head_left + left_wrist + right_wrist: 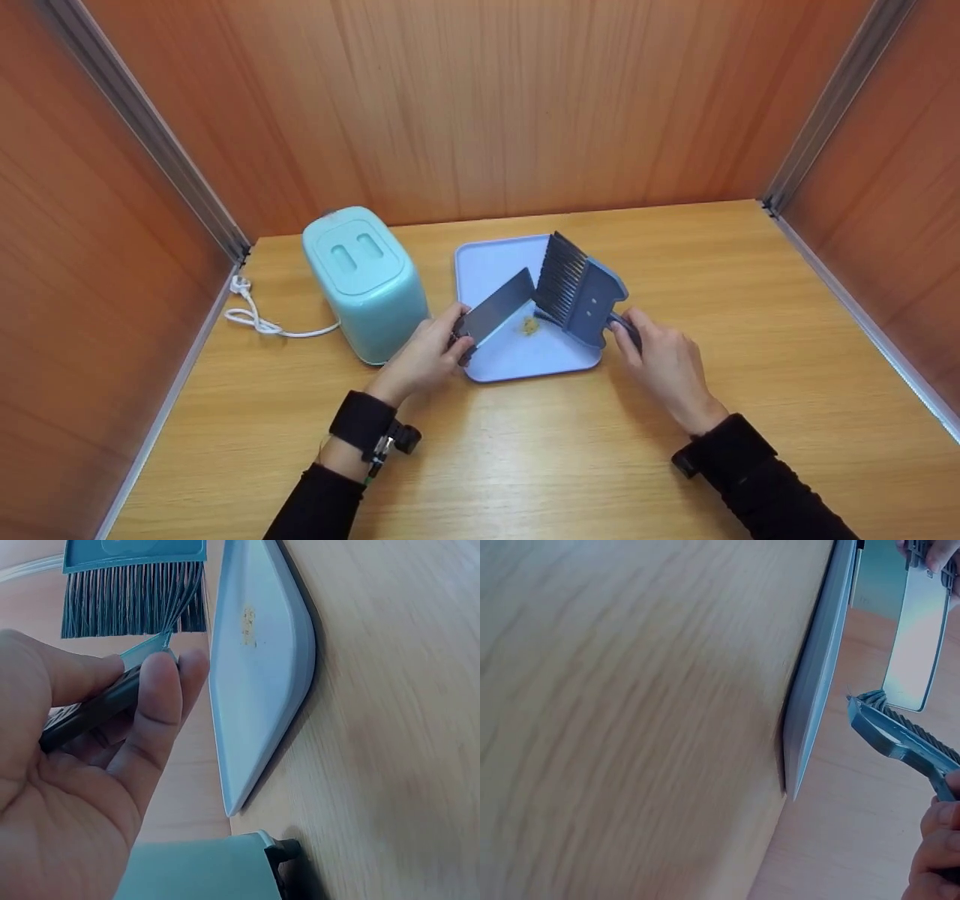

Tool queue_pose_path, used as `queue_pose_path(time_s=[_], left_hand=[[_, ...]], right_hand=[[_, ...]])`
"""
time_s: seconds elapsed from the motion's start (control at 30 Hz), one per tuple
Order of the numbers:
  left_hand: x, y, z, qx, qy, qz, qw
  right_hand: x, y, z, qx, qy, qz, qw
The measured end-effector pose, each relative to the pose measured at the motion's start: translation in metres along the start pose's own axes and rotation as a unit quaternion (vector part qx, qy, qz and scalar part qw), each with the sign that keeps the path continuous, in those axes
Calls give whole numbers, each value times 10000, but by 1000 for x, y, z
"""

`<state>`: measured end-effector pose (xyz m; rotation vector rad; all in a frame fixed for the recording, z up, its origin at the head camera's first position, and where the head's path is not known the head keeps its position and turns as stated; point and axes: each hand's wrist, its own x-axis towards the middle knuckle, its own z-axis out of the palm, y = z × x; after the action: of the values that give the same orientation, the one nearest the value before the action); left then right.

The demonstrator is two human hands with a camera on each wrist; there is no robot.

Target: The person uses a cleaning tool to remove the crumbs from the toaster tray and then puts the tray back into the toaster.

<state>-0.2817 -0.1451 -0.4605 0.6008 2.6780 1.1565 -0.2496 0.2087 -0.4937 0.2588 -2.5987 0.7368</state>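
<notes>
**Two tools held above one tray**

We see the left grip (424, 356) closed on the dark handle of a flat blade (499, 307), thumb on one side and fingers on the other; the right grip (667, 364) is wrapped round the handle of a blue-grey brush (595, 304). Bristles touch the blade's far end, both tools raised over a pale lilac tray (491, 259), where a small yellowish heap of crumbs (530, 325) lies. Just beside the left grip stands a turquoise appliance (375, 285), so we count little room there; its white cord (259, 324) trails left. We have broad counter (750, 300) to the right and in front, while the back panel (495, 112) rises near the tray's far rim.

The brush hides the tray's far right corner. In the right wrist view, the frame edge cuts off much of the right grip.
</notes>
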Motion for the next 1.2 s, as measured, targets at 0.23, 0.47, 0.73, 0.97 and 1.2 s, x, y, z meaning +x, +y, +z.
queue_pose_path(time_s=[0.23,0.47,0.73,0.97,1.2], left_hand=[[2,-1,1,494,191,-38,9986],[2,-5,4,1293,892,963,9829],[1,-8,6,1891,1479,1477,9595],[0,-7,8,2103,1430,1496,9555],[-1,-8,9,2578,1474,1643,9406]], right_hand=[[-1,-2,-7,207,182,215,9994],[-7,0,-5,669,-96,229,9974],[-11,-5,1,1239,-1516,533,9792],[-10,-12,10,1715,-2168,772,9579],[-9,-10,11,1738,-1978,833,9611]])
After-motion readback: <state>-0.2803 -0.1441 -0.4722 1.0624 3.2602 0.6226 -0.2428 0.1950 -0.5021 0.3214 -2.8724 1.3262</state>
